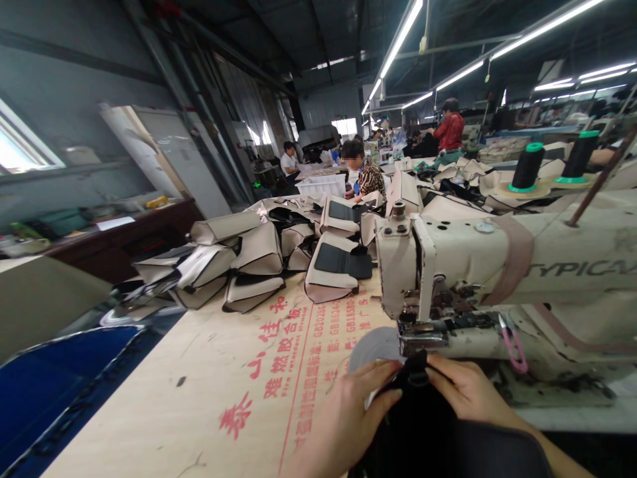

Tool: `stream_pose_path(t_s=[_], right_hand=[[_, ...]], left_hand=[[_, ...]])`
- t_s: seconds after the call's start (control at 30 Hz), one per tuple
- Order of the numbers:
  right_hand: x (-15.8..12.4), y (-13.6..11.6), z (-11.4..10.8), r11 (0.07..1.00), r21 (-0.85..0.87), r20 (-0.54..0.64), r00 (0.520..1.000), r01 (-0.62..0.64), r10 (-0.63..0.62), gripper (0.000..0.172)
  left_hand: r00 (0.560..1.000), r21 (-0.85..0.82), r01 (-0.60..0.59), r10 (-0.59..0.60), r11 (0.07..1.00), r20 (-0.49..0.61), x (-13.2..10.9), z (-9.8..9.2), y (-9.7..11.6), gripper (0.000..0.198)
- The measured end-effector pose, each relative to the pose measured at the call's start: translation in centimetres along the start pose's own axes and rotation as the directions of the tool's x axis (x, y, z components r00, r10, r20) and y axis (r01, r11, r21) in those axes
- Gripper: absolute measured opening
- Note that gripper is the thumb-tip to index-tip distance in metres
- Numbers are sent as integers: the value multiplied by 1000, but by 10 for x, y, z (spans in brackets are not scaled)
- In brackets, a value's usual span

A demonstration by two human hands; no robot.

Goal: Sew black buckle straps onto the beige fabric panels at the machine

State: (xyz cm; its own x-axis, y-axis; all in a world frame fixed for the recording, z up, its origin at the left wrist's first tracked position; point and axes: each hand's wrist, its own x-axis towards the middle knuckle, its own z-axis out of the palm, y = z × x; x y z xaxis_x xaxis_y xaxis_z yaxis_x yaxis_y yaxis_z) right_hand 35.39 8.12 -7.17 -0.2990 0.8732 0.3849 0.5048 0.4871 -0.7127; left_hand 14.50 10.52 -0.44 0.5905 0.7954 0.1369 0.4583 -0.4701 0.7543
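My left hand (343, 408) pinches one edge of a black fabric piece (413, 425) between thumb and fingers. On the other side, my right hand (470, 388) grips the same piece, its fingers partly hidden. The top edge of the fabric lies just in front of the free end of a sewing machine's (462, 252) cylinder arm (462, 342); whether they touch I cannot tell. A small white bit shows beside my left thumb. Behind the left fingers a grey round disc (371, 346) is partly covered. Pink-handled thread snips (515, 345) hang against the machine arm.
Beige sewn covers with black parts (256, 249) are heaped along the far side of the plywood table (199, 385). Black thread cones (526, 167) stand behind the machine. A blue bin (64, 398) is at the left. Several people work farther back, one in a red top (449, 131).
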Motion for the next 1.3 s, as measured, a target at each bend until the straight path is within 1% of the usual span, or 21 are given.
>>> stream_pose_path(t_s=[0.1,0.2,0.27,0.3,0.33,0.4,0.43,0.47,0.5,0.57,0.67,0.77,0.83,0.9,0.93,1.0,1.07,1.13,1.2,1.27,1.3], right_hand=[[1,-7,0,997,-35,38,997,73,-72,29],[5,-15,-1,975,-104,58,980,195,-190,27],[9,-18,-3,963,-111,80,969,243,-235,26],[10,-19,-4,963,-98,95,965,253,-244,25],[12,-20,-4,962,-80,103,962,260,-252,24],[13,-20,-3,960,-51,101,958,275,-269,22],[14,-20,-2,960,-50,93,958,275,-270,20],[14,-19,0,962,-60,81,962,265,-260,17],[14,-18,1,966,-78,67,968,245,-240,15],[14,-16,3,970,-117,37,977,214,-211,14],[15,-13,4,963,-152,23,975,223,-222,17],[16,-13,3,956,-182,39,973,229,-226,19],[16,-13,3,953,-192,42,972,234,-231,18],[16,-14,3,957,-183,25,974,227,-226,16],[16,-15,4,962,-171,-5,977,211,-215,16],[14,-15,7,983,-140,-105,985,120,-135,14],[12,-15,9,987,-148,-174,981,64,-90,12],[10,-14,11,963,-246,-132,980,111,-147,23],[10,-13,10,901,-371,-36,966,226,-257,33],[10,-13,9,844,-456,-3,948,281,-318,34],[11,-12,9,825,-483,-13,940,293,-342,33]], left_hand=[[999,13,-28,28,1000,-20,-1,4,-8,24],[996,19,-87,87,996,7,-5,4,-14,21],[995,31,-96,97,995,-20,-8,8,-17,19],[993,39,-89,92,995,-72,-10,11,-18,18],[985,47,-78,85,996,-147,-12,16,-21,16],[940,65,-77,95,995,-329,-16,26,-27,16],[912,76,-111,132,991,-388,-17,31,-30,19],[892,91,-160,184,983,-414,-17,34,-32,23],[880,108,-213,239,971,-410,-17,36,-34,28],[881,128,-290,317,948,-351,-14,34,-37,38],[904,141,-297,326,944,-275,-9,25,-36,44],[922,192,-305,340,933,-184,-6,15,-35,40],[936,227,-294,327,929,-127,-6,10,-34,35],[956,243,-260,284,935,-73,-6,7,-33,30],[964,247,-240,260,939,-49,-6,6,-32,28],[977,247,-206,215,947,-7,-5,5,-30,25],[982,237,-184,187,954,13,-3,4,-29,22],[985,218,-171,171,961,21,0,3,-29,21],[987,197,-160,157,967,29,2,3,-29,21],[989,185,-149,145,971,35,5,3,-28,20],[990,183,-139,136,973,33,5,4,-27,20]])
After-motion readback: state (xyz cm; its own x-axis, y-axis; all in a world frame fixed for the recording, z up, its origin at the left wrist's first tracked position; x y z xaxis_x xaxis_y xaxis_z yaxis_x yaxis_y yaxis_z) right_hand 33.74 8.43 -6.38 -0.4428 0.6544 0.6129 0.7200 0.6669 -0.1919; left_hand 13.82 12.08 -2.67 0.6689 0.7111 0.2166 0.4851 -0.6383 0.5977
